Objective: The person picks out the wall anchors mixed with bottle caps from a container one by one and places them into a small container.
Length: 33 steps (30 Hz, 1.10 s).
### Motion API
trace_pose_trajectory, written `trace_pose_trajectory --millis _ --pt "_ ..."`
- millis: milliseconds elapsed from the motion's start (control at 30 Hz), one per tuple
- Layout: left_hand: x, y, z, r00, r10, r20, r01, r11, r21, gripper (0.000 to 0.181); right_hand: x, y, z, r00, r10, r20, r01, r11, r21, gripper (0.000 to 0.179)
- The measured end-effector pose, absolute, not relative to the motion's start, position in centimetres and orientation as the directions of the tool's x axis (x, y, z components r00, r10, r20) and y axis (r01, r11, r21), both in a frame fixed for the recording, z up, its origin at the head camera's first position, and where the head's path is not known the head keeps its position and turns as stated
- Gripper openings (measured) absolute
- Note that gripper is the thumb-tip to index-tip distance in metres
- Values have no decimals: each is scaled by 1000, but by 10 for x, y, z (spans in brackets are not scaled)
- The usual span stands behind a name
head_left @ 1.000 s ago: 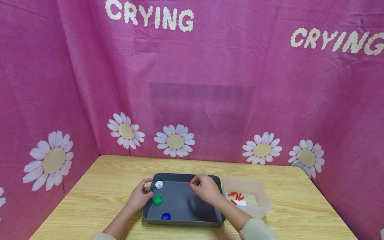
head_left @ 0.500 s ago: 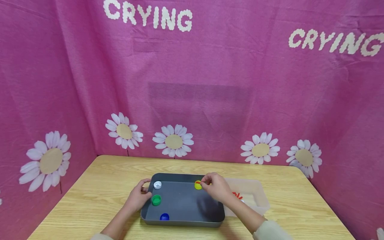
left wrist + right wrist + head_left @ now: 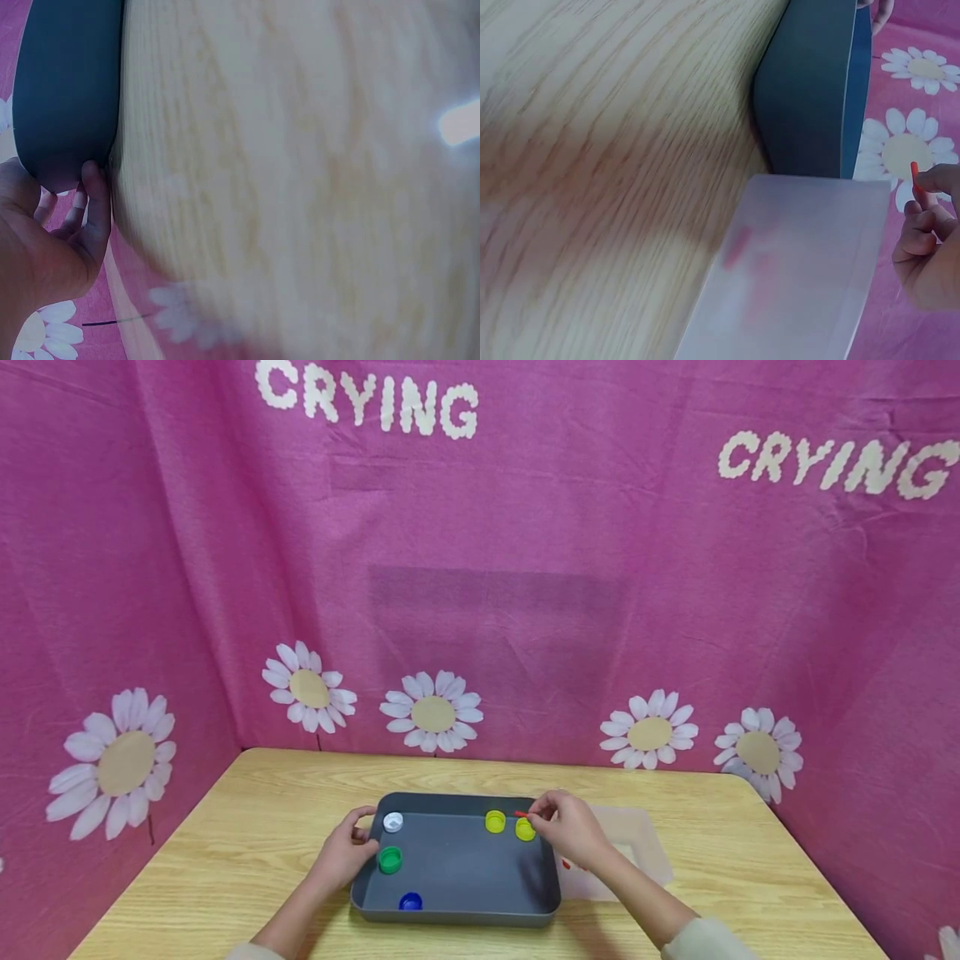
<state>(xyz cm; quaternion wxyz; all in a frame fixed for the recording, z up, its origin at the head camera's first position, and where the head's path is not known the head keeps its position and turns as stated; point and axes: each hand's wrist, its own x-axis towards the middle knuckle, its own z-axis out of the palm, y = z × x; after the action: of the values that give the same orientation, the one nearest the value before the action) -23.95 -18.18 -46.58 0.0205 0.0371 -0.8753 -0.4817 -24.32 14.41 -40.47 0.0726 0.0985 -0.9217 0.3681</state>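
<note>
My right hand (image 3: pixel 568 831) pinches a small red stick (image 3: pixel 520 814) between thumb and fingertip. It hovers over the tray's far right corner, just above a yellow bottle cap (image 3: pixel 525 830). In the right wrist view the red stick (image 3: pixel 914 171) pokes up past the thumb. A second yellow cap (image 3: pixel 495 822) lies to its left. My left hand (image 3: pixel 345 852) grips the left rim of the dark grey tray (image 3: pixel 450 872); in the left wrist view its fingers (image 3: pixel 94 199) touch the outside of the wall. Along the tray's left side lie white (image 3: pixel 393 822), green (image 3: pixel 390 860) and blue (image 3: pixel 410 902) caps.
A translucent plastic box (image 3: pixel 651 847) stands against the tray's right side, partly hidden by my right forearm. Red pieces (image 3: pixel 566 863) show inside it. The wooden table (image 3: pixel 750 877) meets a pink flowered curtain (image 3: pixel 525 652) at the back and sides.
My right hand has moved rightward with the red stick, from the tray's far middle to its far right corner, uncovering both yellow caps. The left hand has stayed on the rim.
</note>
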Motion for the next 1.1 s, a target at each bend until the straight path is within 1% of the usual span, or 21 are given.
trace_pose_trajectory --millis 233,567,700,900,1100 --pt "-241 -181 -466 -997 -75 20 -23 534 845 51 -242 158 -404 -970 -106 219 -227 722 -654 4" --pt "-242 -183 -466 -997 -77 30 -15 530 848 51 -239 182 -402 -980 -76 185 -181 729 -661 4" --pt "-242 -183 -467 -997 -72 22 -19 530 848 51 -236 192 -406 -983 -66 172 -165 729 -664 5" --pt "-242 -183 -468 -997 -83 6 -39 532 846 51 -234 205 -414 -981 -76 177 -174 747 -642 4" --pt "-241 -182 -467 -997 -74 10 -31 535 845 51 -235 217 -423 -985 -60 164 -151 768 -623 5"
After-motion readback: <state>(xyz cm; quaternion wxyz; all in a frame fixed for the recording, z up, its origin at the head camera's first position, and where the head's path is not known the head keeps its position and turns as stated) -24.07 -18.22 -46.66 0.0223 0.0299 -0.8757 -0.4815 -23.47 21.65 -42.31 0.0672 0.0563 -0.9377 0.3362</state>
